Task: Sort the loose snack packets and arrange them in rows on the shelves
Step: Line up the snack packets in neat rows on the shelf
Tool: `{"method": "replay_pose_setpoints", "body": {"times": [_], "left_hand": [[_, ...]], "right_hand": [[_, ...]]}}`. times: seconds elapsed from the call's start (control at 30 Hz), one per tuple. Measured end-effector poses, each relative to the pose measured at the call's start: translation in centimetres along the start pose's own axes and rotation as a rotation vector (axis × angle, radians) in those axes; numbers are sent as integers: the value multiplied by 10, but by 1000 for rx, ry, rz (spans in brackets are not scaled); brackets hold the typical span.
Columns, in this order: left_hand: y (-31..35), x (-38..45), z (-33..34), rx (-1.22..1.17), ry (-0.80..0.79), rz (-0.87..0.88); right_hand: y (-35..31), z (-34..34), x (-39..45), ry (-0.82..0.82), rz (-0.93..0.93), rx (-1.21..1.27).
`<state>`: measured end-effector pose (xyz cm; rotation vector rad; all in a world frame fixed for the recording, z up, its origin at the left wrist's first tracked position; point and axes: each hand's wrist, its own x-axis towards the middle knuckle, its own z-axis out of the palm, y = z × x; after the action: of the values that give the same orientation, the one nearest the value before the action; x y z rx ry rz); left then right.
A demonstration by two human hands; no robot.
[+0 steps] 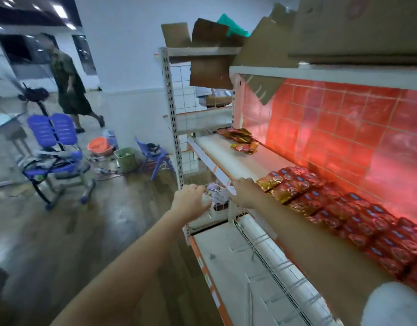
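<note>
The shelf (228, 158) runs away from you along the red tiled wall (344, 123), its far stretch bare so there is room to extend the rows; the red snack packets (358, 215) already stand packed in tight rows on its near half, edges butted so they prop each other up; a small loose pile of packets (244, 141) lies unsorted at the far end, well apart from the rows; both your arms reach past the shelf's front edge toward a pale crumpled packet (218, 192) held between your hands just below the rail; your left hand (191, 197) curls its fingers round that packet's left side, so its grip is grasping it; your right hand (244, 191) covers its right side, but blur hides whether those fingers close on it, so I cannot tell
</note>
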<state>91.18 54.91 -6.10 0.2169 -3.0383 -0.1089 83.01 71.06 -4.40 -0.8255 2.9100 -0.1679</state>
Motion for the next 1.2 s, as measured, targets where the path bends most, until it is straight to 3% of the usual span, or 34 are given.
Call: {"method": "replay_pose_setpoints", "body": {"times": [0.4, 0.5, 0.7, 0.97, 1.2], "left_hand": [[-49, 241, 1, -41, -5, 57], [-50, 284, 19, -46, -64, 76], [-47, 374, 40, -87, -72, 182], [-37, 520, 46, -320, -36, 385], [-24, 615, 67, -395, -169, 367]], "right_hand": [[60, -34, 215, 7, 121, 49], [72, -22, 242, -2, 180, 102], [97, -21, 288, 153, 420, 221], [111, -24, 345, 109, 737, 396], [108, -18, 362, 205, 875, 634]]}}
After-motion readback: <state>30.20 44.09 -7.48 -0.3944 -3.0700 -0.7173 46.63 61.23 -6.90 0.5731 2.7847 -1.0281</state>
